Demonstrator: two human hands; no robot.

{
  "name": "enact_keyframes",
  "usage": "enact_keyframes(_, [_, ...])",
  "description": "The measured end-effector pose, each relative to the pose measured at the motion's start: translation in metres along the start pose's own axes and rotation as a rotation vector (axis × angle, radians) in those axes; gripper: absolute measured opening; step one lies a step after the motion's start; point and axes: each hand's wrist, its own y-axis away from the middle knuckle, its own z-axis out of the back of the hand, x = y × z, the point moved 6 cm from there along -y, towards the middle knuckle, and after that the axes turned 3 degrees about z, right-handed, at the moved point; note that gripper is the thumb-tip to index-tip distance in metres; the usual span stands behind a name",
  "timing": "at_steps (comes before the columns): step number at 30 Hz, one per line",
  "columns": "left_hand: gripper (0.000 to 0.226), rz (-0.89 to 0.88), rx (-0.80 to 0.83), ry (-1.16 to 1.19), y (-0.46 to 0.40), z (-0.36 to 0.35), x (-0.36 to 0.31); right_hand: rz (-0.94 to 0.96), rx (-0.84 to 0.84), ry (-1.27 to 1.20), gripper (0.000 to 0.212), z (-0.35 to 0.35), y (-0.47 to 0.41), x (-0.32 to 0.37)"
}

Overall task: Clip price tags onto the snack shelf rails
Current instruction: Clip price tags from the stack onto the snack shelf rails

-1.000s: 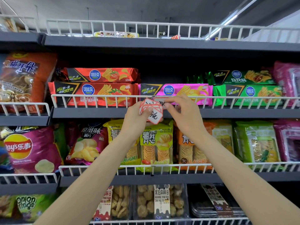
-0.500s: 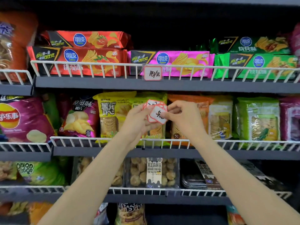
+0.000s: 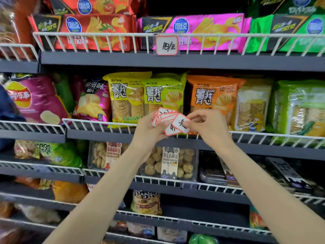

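1. Two bare hands meet in front of the middle shelf's white wire rail [image 3: 98, 123], over the yellow-green potato crisp bags [image 3: 129, 97].
2. Left hand [image 3: 149, 128] grips a fanned stack of red-bordered price tags [image 3: 164, 116], fingers curled round its lower edge.
3. Right hand [image 3: 209, 127] pinches the front tag [image 3: 181, 123] between thumb and forefinger; this tag is tilted, bears black handwriting, and overlaps the stack.
4. One price tag [image 3: 166, 45] is already clipped on the upper shelf's wire rail [image 3: 105, 35], upright, in front of the pink crisp box [image 3: 202, 29] and just right of the red crisp box [image 3: 95, 30].
5. Right of the hands stand an orange crisp bag [image 3: 212, 95] and green bags [image 3: 299, 108].
6. Left on the middle shelf lies a purple Lay's bag [image 3: 35, 101].
7. Clear tubs of round cookies [image 3: 168, 162] sit on the shelf below, behind its own wire rail.
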Motion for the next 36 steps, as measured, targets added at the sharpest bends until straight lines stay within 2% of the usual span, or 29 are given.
enact_keyframes(7, [0.028,-0.014,-0.053,0.109,0.004,0.0,0.008,-0.03,0.1,0.034,0.008,0.001,0.003,-0.007])
enact_keyframes(11, [0.026,-0.001,-0.051,0.145,0.004,0.001,0.012,-0.11,0.174,-0.054,0.012,-0.008,0.005,-0.009])
enact_keyframes(20, [0.022,0.12,0.003,0.304,0.009,0.0,0.02,-0.071,0.175,-0.023,0.016,-0.016,0.007,-0.005])
enact_keyframes(25, [0.021,0.093,-0.009,0.235,0.01,0.003,0.018,-0.078,0.14,-0.006,0.015,-0.018,0.007,-0.007])
enact_keyframes(36, [0.022,-0.007,0.007,0.095,0.012,0.002,0.006,-0.167,0.091,-0.185,0.017,-0.021,0.008,-0.001])
